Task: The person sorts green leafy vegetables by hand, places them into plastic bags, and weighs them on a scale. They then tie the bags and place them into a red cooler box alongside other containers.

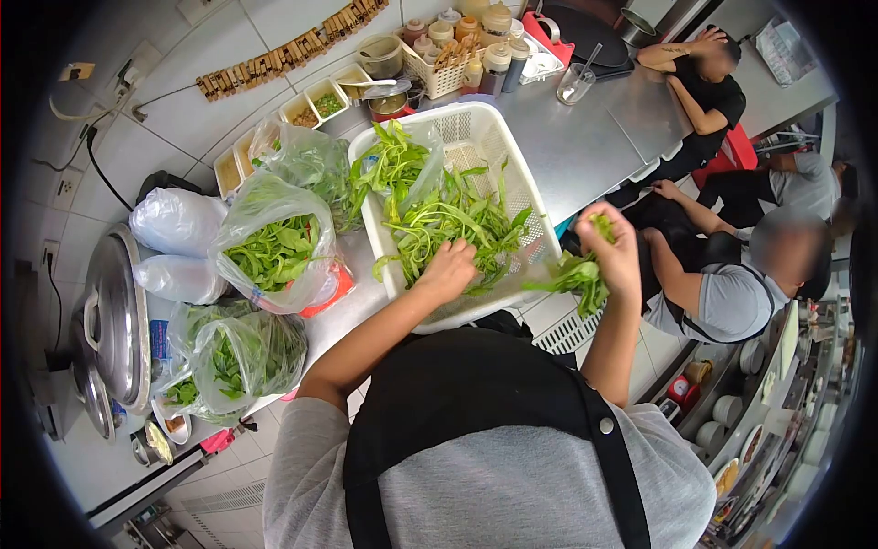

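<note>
A white perforated plastic basket (547, 240) stands at the counter's edge in front of me, with loose leafy greens (457, 220) inside. My left hand (448, 273) is down in the basket's near part, its fingers curled into the greens; the fingertips are partly hidden by leaves. Raised just outside the right rim, my right hand (611, 252) grips a small bunch of leafy greens (578, 279), leaves hanging below the fingers. A clear plastic bag (422, 174) lies among the greens at the basket's far left.
Left of the basket are an open bag of greens (279, 252) on a red-edged scale (331, 291), and more bagged greens (229, 361). Sauce bottles (494, 64) and small tubs (325, 99) line the wall. A glass (574, 84) stands on the steel counter. Several people sit at right.
</note>
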The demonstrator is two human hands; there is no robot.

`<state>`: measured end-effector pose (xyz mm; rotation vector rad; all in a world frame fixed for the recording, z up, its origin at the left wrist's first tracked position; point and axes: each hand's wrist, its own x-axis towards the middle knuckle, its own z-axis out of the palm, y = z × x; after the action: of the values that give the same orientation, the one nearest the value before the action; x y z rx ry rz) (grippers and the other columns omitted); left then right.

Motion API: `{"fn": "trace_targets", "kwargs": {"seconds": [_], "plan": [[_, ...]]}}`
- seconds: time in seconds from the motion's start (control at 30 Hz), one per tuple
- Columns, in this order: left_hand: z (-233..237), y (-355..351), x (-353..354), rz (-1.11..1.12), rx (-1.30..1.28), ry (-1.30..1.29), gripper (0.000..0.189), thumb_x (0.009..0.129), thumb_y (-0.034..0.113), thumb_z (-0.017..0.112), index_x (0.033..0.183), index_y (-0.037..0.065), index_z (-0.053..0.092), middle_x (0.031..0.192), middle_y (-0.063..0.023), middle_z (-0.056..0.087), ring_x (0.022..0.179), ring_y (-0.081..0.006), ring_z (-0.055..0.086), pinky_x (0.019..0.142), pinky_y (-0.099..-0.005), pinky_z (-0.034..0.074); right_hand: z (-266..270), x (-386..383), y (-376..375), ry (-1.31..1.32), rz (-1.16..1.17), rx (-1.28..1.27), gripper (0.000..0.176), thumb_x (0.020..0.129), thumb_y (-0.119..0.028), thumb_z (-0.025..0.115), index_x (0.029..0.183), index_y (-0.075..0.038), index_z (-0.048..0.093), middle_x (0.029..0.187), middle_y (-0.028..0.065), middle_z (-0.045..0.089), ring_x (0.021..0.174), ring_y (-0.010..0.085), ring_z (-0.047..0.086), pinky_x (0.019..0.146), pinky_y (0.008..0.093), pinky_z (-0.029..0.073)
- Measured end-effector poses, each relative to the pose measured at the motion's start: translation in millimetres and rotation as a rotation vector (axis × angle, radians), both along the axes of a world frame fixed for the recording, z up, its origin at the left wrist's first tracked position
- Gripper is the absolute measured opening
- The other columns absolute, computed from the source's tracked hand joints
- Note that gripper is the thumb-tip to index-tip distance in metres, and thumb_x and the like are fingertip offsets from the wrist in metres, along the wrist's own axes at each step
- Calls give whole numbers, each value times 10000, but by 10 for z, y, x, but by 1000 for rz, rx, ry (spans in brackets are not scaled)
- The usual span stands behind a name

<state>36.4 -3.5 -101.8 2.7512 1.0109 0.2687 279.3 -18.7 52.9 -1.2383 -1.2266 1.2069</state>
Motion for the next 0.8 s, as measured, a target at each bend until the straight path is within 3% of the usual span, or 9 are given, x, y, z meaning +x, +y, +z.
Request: {"fn": "trace_targets", "kwargs": {"seconds": [0.1, 0.17, 0.33, 0.4, 0.43, 0.47, 0.53, 0.57, 0.8], "plan": [[96, 50, -49, 56, -156, -182, 125, 609, 111, 706, 726, 151, 688, 853, -43, 482, 894, -237, 441, 762, -361, 358, -65, -132, -18, -98, 84, -85, 63, 820, -58, 626, 842, -23, 577, 745, -30, 563, 684, 35, 480, 638, 187, 387], [84, 69, -91, 45, -156, -160, 105, 614, 129, 714, 710, 155, 679, 855, -38, 483, 894, -235, 439, 760, -363, 355, -177, -153, -20, -195, 136, -120, 99, 832, -100, 626, 847, -13, 580, 776, -21, 586, 747, 50, 500, 705, 210, 411], [142, 122, -125, 25, -169, 1, 84, 648, 146, 720, 705, 163, 660, 867, -31, 503, 909, -235, 450, 779, -360, 359, -362, -266, -43, -192, 170, -148, 96, 836, -119, 626, 848, -31, 589, 772, -22, 587, 750, 43, 488, 702, 212, 408], [288, 138, -118, 177, -358, -479, 48, 684, 106, 681, 714, 136, 658, 864, -38, 521, 933, -245, 448, 848, -350, 338, -326, -317, -56, -239, 165, -132, 95, 835, -119, 626, 846, -31, 592, 766, -21, 587, 749, 42, 487, 701, 210, 406], [351, 176, -90, 226, -328, -597, 17, 763, 92, 650, 778, 97, 644, 852, -24, 567, 890, -182, 503, 821, -317, 382, -330, -327, -55, -265, 161, -137, 103, 837, -124, 625, 846, -26, 593, 765, -21, 590, 743, 43, 491, 696, 210, 408], [397, 201, -75, 226, -330, -596, 17, 763, 92, 650, 778, 97, 644, 852, -24, 567, 890, -182, 503, 821, -317, 382, -322, -351, -54, -264, 160, -139, 103, 837, -124, 625, 846, -26, 593, 765, -21, 590, 743, 43, 491, 696, 210, 408], [456, 243, -73, 337, -871, -1155, 32, 815, 79, 619, 825, 49, 620, 833, -20, 612, 795, -110, 552, 744, -264, 435, -290, -421, -42, -212, 158, -98, 107, 840, -121, 620, 846, -18, 591, 754, -19, 594, 734, 47, 501, 691, 214, 413], [446, 258, -92, 349, -902, -1209, 51, 850, 54, 577, 877, 15, 596, 830, -13, 635, 737, -62, 569, 690, -209, 453, -294, -452, -27, -213, 161, -96, 107, 840, -121, 620, 846, -18, 591, 754, -19, 594, 734, 47, 501, 691, 214, 413], [638, 189, -82, 339, -1101, -1390, 62, 862, 70, 564, 905, 29, 584, 869, 0, 610, 806, -60, 551, 754, -210, 427, -323, -677, 62, -155, 165, -105, 156, 840, -134, 627, 936, -14, 651, 817, 11, 645, 733, 53, 526, 697, 211, 426]]}}
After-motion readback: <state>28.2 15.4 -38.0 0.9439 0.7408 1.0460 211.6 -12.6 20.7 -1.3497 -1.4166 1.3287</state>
